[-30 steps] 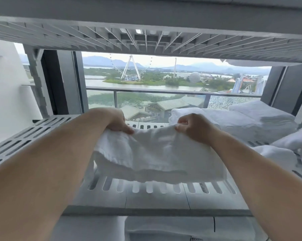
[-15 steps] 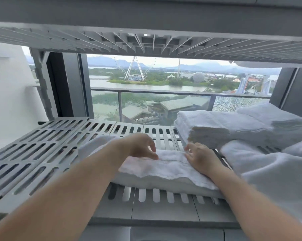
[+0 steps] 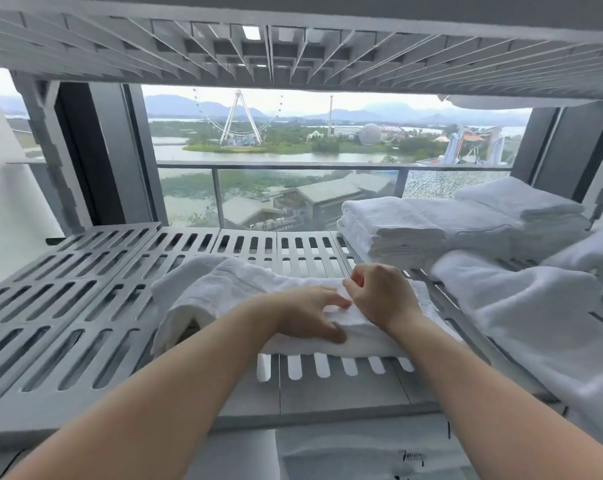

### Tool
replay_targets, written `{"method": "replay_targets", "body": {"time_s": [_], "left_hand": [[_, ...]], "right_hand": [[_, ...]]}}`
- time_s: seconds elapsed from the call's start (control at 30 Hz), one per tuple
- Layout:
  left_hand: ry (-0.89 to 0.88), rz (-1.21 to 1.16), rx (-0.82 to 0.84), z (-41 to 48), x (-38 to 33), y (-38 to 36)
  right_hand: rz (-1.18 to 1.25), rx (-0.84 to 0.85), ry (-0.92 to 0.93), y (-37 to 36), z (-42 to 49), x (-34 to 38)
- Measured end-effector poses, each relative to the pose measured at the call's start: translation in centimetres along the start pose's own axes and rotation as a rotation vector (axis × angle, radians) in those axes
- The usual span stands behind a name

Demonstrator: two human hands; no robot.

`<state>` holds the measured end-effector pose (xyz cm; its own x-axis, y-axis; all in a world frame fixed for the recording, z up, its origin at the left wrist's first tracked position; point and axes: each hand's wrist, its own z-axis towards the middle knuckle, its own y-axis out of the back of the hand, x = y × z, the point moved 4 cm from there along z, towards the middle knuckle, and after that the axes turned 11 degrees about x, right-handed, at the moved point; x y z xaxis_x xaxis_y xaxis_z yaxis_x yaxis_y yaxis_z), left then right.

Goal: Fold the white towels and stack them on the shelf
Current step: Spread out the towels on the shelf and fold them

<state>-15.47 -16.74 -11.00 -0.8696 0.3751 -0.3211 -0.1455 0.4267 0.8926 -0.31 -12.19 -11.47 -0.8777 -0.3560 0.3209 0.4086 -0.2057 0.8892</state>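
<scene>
A folded white towel [image 3: 224, 289] lies on the grey slotted shelf [image 3: 85, 306], near its front edge. My left hand [image 3: 307, 313] rests on the towel's right part, fingers stretched flat on top and thumb against the front fold. Right beside it, my right hand [image 3: 379, 296] sits on the towel with its fingers curled, pinching the top layer at its edge. The towel's left end bulges up loosely. A stack of folded white towels [image 3: 393, 230] stands at the back right of the same shelf.
A loose, unfolded white towel [image 3: 518, 306] spreads over the shelf's right side, with more folded towels [image 3: 515, 202] behind it. Another slotted shelf [image 3: 293, 46] hangs close overhead. A window with a glass railing is behind. The shelf's left half is bare slats.
The towel, held up in both hands a second ago, now lies on the shelf. My hands have drawn together over its right part, and the right hand's fingers have curled.
</scene>
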Motion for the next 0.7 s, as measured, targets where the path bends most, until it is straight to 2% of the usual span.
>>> {"method": "replay_targets", "body": {"time_s": [0.13, 0.27, 0.4, 0.5, 0.57, 0.7], "left_hand": [[-0.052, 0.038, -0.042, -0.4, 0.4, -0.3], [-0.041, 0.128, -0.068, -1.2, 0.3, -0.9], [0.06, 0.214, -0.118, -2.0, 0.0, -1.5], [0.168, 0.449, -0.264, -3.3, -0.2, -1.2], [0.193, 0.509, -0.291, -3.9, -0.4, -1.4], [0.124, 0.389, -0.314, -5.2, -0.8, -2.2]], "right_hand": [[0.04, 0.003, 0.006, 0.0, -1.4, -0.5], [0.06, 0.123, 0.06, 1.0, -3.2, -1.0], [0.075, 0.243, 0.185, 1.7, -5.9, -0.8], [-0.023, 0.288, 0.27, 1.7, -7.8, -0.6], [-0.035, 0.253, 0.268, 1.7, -8.4, -1.0], [0.047, 0.088, 0.274, 2.4, -9.6, -1.5]]}}
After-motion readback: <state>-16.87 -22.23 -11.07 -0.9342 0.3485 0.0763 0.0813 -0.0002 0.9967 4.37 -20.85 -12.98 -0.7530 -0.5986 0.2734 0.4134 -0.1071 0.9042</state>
